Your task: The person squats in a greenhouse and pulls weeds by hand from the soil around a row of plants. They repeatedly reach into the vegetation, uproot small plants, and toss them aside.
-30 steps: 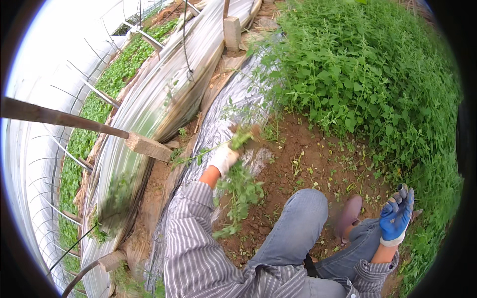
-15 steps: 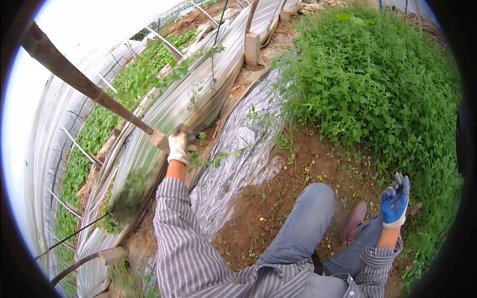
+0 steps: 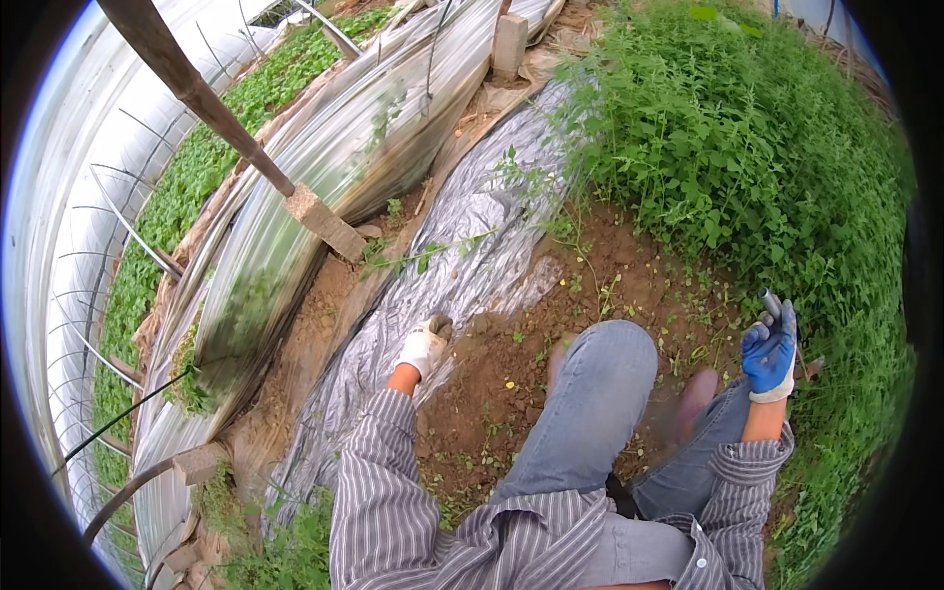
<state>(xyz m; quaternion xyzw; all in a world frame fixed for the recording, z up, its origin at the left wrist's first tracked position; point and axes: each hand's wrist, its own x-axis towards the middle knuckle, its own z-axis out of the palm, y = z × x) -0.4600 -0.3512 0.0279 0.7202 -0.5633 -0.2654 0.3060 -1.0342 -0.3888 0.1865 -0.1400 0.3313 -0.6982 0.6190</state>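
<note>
My left hand point(image 3: 426, 346), in a white glove with dirty dark fingertips, is closed in a loose curl over the edge of a crumpled silver plastic sheet point(image 3: 470, 261), beside bare soil. Nothing shows sticking out of it. My right hand point(image 3: 770, 359), in a blue-and-white glove, is by my knee, close to a dense patch of leafy green weeds point(image 3: 747, 167). It grips a tool whose grey tubular handle end point(image 3: 771, 302) pokes out past the fingers; the rest is mostly hidden. A loose weed stem point(image 3: 423, 258) lies across the silver sheet.
Brown soil point(image 3: 492, 413) with small seedlings lies before my knees. To the left, a wooden pole point(image 3: 211, 108) meets a concrete block point(image 3: 324, 224), beside bunched clear plastic film point(image 3: 295, 246). Beyond it are green crop rows point(image 3: 197, 192) and white sheeting on hoops.
My left hand has come back from beside the concrete block, down and right to the silver sheet's edge. The leafy stem in the air above it has gone from there. My right hand has risen slightly.
</note>
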